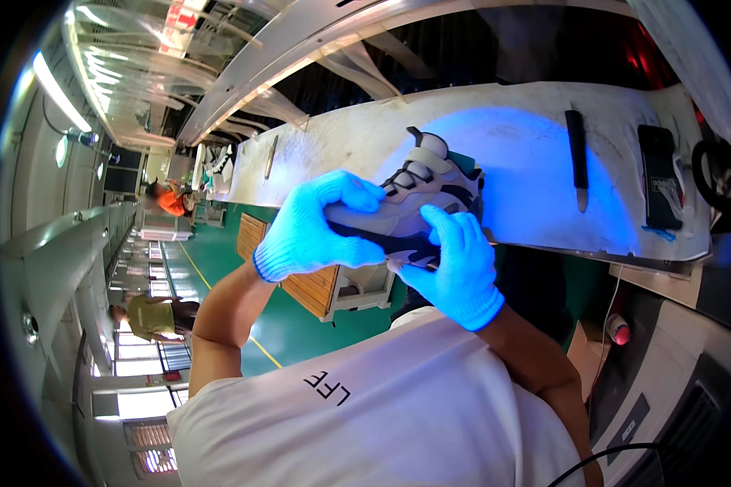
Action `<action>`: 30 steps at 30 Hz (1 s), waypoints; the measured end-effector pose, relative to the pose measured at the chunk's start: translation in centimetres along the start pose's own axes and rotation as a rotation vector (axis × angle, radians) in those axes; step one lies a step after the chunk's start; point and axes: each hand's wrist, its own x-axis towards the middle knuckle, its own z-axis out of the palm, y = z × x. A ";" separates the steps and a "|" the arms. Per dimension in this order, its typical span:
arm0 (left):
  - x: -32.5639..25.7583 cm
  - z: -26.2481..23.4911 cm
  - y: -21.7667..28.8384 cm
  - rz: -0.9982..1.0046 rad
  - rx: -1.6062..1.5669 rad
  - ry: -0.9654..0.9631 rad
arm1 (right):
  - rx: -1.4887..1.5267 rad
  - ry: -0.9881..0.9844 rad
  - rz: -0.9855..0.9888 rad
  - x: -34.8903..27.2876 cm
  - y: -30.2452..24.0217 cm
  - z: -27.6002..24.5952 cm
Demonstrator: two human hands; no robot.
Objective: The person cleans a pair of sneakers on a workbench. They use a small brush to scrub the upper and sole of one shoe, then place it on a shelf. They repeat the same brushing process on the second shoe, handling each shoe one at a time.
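Observation:
A grey lace-up sneaker (418,183) with dark side panels and a dark sole edge is held up in front of my chest, at the near edge of the workbench. My left hand (309,223), in a knit glove glowing blue under the lamp, wraps round its toe end. The gloved right hand (459,268) grips the near side by the sole, thumb below and fingers bent against the side. Part of the sole is hidden behind my fingers. Right of the shoe, a black-handled tool with a short metal tip (577,158) lies on the bench.
The pale workbench (333,146) bears a blue-lit patch. A slim tool (270,157) lies left, a black flat case (660,178) right. More shoes (217,166) stand at the far left. A slatted wooden cart (309,284) is behind my left arm. Two people (170,200) are farther off.

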 end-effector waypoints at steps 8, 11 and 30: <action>0.9 -0.8 -0.1 0.146 0.114 -0.047 | 0.039 0.047 -0.043 1.0 0.9 -0.5; 1.5 -1.4 -0.4 0.168 0.111 -0.070 | 0.021 0.029 -0.028 1.4 1.0 -0.4; 9.2 -2.1 -0.9 -0.572 0.482 -0.498 | -0.083 -0.183 0.095 5.2 0.4 2.6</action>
